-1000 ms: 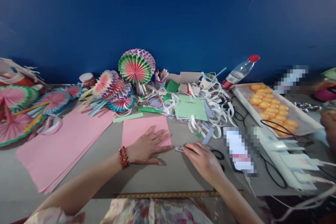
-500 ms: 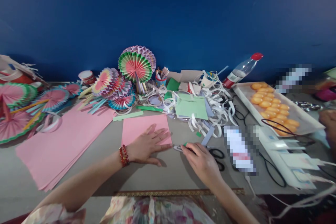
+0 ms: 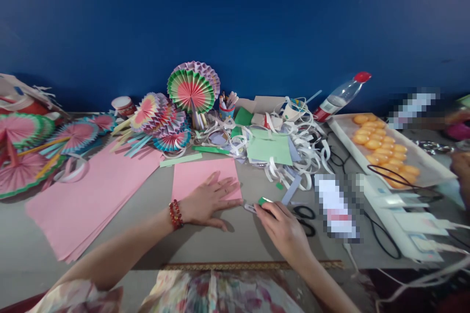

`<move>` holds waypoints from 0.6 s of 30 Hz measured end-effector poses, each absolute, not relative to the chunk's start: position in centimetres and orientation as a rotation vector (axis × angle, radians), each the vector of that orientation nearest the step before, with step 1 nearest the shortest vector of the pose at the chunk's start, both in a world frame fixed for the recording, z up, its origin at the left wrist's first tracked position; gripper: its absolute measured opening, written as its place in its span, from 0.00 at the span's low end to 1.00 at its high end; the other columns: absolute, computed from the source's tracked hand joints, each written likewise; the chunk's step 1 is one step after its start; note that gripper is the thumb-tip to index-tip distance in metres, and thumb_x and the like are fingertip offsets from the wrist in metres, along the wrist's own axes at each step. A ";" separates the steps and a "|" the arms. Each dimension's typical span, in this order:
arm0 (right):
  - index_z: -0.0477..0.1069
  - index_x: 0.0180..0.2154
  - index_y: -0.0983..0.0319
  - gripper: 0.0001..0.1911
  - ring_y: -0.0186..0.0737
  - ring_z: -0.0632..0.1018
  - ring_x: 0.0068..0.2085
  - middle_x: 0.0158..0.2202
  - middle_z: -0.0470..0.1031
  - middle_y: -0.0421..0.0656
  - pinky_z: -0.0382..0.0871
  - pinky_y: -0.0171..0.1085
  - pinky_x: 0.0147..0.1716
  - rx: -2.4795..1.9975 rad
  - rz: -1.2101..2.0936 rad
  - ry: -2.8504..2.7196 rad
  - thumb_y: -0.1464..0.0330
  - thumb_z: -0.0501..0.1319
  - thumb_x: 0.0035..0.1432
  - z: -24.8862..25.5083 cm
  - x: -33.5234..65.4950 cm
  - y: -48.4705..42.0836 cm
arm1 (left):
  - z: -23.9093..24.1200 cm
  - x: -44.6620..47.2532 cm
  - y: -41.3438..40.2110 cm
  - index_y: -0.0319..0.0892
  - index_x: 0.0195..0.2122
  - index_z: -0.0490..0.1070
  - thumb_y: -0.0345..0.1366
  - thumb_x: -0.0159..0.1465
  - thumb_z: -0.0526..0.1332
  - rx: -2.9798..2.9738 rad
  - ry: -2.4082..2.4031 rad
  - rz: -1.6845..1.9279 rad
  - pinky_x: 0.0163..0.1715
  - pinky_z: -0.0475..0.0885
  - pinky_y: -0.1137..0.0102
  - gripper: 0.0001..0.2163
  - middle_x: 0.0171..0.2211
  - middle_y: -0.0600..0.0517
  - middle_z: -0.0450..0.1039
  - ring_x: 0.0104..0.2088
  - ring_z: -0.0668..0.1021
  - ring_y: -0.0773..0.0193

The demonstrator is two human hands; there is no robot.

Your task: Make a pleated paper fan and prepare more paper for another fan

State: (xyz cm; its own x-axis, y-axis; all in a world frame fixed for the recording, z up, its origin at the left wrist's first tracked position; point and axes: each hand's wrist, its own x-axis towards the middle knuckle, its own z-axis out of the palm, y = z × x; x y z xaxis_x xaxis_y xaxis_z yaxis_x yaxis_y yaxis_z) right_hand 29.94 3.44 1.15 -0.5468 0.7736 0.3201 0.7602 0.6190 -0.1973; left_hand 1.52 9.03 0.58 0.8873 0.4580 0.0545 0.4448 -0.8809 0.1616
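My left hand (image 3: 211, 201) lies flat with fingers spread on a pink paper sheet (image 3: 194, 171), pressing its lower right part. The thumb rests on the grey table, and red beads circle the wrist. To the right, my right hand (image 3: 284, 230) is closed around a slim tool with a grey tip (image 3: 250, 208). A green part (image 3: 263, 201) shows above its fingers; most of the tool is hidden. That grey tip is close to the paper's lower right corner. Just beyond the right hand are the black handles of scissors (image 3: 305, 212).
Pink sheets (image 3: 91, 200) and folded paper fans (image 3: 191, 90) occupy the left and back. Paper strips (image 3: 303, 159) and a green sheet (image 3: 270, 147) lie ahead. Rightward are a phone (image 3: 336, 208), power strip (image 3: 396, 220), bottle (image 3: 341, 95) and tray (image 3: 436, 168) of orange pieces. Another person's hand (image 3: 461, 168) is at far right.
The view has shifted slightly. My left hand stays flat on the pink sheet. The right fingers have changed their hold a little, and more of the tool's green part shows.
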 end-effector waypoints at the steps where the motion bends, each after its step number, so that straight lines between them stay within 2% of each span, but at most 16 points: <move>1: 0.77 0.48 0.61 0.16 0.40 0.76 0.40 0.37 0.76 0.47 0.72 0.37 0.41 -1.232 0.048 -2.463 0.74 0.51 0.69 1.2 29.7 3.4 | 0.6 1.5 9.0 0.53 0.71 0.45 0.64 0.64 0.51 2.912 0.700 0.136 0.65 0.40 0.41 0.39 0.72 0.42 0.44 0.69 0.53 0.42; 18: 0.76 0.48 0.59 0.15 0.42 0.76 0.40 0.36 0.76 0.46 0.73 0.39 0.42 -1.276 0.138 -2.431 0.74 0.53 0.68 0.9 28.1 2.7 | 0.4 1.6 9.0 0.51 0.71 0.46 0.64 0.63 0.53 2.924 0.713 0.163 0.65 0.38 0.41 0.40 0.71 0.41 0.46 0.69 0.54 0.43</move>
State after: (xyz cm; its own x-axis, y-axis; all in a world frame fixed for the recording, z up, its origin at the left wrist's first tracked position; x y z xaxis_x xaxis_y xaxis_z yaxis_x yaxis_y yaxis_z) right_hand 28.10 2.72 0.95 -0.5096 0.8088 0.2935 0.7702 0.5809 -0.2633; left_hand 1.56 8.98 0.40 0.8828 0.4638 0.0744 0.4500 -0.8805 0.1492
